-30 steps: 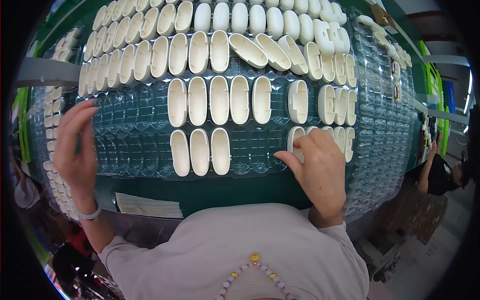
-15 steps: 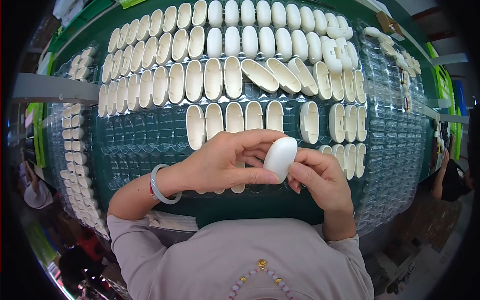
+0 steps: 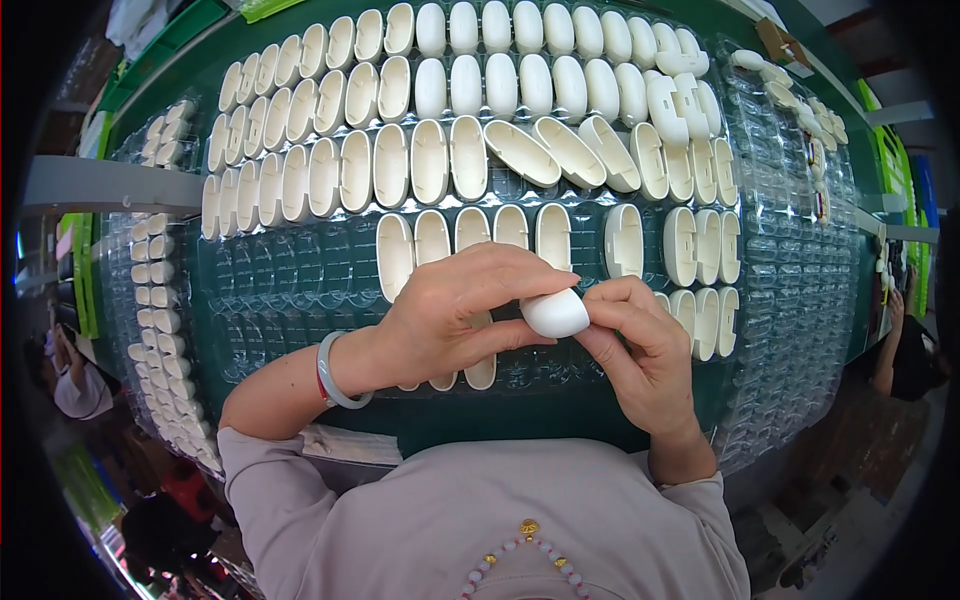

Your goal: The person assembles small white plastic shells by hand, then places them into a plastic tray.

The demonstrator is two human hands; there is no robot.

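Between both hands is a glossy white oval plastic shell (image 3: 556,313), its rounded end turned toward me. My left hand (image 3: 465,305) grips it from the left, with the thumb below and the fingers over the top. From the right, my right hand (image 3: 632,335) pinches its edge between thumb and fingers. Whatever lies inside the shell is hidden. Just beyond my hands stands a row of cream shells (image 3: 554,238) with their hollow sides up, set in a clear plastic tray (image 3: 290,270). Part of that row is covered by my left hand.
Farther back, hollow cream shells (image 3: 430,160) and domed white shells (image 3: 500,85) fill several rows. Some lie slanted or piled at the right. Stacked clear trays (image 3: 780,330) flank the right side; small white parts (image 3: 160,320) line the left. A grey bar (image 3: 110,185) juts in at left.
The shell has been tipped, so its rounded end now faces me instead of its long outer side. My left hand has risen slightly around it, and my right fingers have shifted along its edge.
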